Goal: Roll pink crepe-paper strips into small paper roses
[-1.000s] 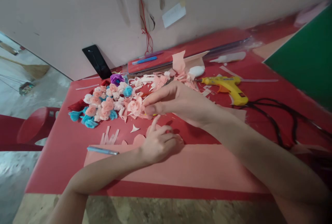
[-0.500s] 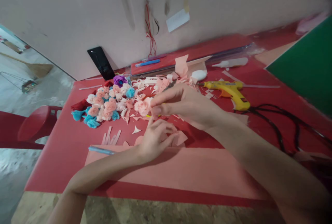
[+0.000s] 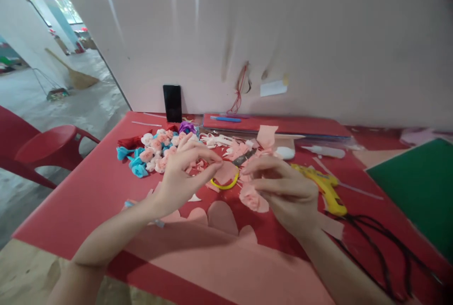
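Note:
A pink paper rose [image 3: 252,199] hangs below the fingers of my right hand [image 3: 288,192], which is closed on it. To the left, my left hand [image 3: 189,168] has its thumb and index finger in a pinch; whatever is between the tips is too small to make out. Scissors with a yellow handle [image 3: 225,187] lie between my hands, partly under pink paper pieces. Behind the left hand sits a pile of pink, white and blue paper roses [image 3: 150,156]. In front lies a sheet of pink paper [image 3: 219,258] with rounded petal shapes [image 3: 222,218] along its far edge.
A yellow glue gun [image 3: 327,189] with black cables rests right of my right hand. Behind are a white bottle [image 3: 325,152], a blue pen [image 3: 226,119] and a phone [image 3: 172,103] leaning on the wall. A green board [image 3: 414,187] lies at right, a red chair [image 3: 46,147] at left.
My hands have moved apart; the rose came nearer and to the right with my right hand. My left hand has risen into a pinch. The camera view has tilted up and turned left.

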Demonstrator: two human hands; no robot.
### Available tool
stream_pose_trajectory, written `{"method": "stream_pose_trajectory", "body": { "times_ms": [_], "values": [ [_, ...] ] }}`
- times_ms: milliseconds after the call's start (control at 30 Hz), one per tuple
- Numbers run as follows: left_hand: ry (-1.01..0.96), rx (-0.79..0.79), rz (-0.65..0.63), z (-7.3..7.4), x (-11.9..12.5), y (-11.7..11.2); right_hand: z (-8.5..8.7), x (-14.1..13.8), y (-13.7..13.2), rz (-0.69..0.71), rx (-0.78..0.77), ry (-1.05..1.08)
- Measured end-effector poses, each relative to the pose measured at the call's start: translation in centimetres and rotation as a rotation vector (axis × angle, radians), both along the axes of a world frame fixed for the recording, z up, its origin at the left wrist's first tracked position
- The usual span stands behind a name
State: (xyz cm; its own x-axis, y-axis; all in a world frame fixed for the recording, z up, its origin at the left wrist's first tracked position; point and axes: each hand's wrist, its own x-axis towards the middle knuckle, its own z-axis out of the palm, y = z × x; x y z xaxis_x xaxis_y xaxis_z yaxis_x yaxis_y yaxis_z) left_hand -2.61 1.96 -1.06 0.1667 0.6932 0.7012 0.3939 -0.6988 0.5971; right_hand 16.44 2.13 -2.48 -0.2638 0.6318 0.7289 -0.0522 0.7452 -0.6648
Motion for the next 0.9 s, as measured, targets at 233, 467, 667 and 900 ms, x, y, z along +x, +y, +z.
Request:
{"method": "stream_pose_trajectory", "body": {
  "times_ms": [233,467,667,900],
  "values": [
    [-0.034,0.03,-0.044,1.2,0.1,-1.5,-0.8,-0.8,-0.8,-0.038,-0.226,0.028],
    [-0.083,-0.118,-0.157,1.1,0.4,-1.8,-1.1,-1.2,-1.6,-0.061,-0.378,0.173],
    [-0.186,-0.202,-0.233,0.8,0.5,-1.4,-1.6,-1.1,-1.4,-0.094,-0.36,0.144],
    [-0.209,-0.185,-0.164,0.8,0.4,-1.3,-0.7,-1.3,-1.4,-0.113,-0.121,-0.039]
  ]
}}
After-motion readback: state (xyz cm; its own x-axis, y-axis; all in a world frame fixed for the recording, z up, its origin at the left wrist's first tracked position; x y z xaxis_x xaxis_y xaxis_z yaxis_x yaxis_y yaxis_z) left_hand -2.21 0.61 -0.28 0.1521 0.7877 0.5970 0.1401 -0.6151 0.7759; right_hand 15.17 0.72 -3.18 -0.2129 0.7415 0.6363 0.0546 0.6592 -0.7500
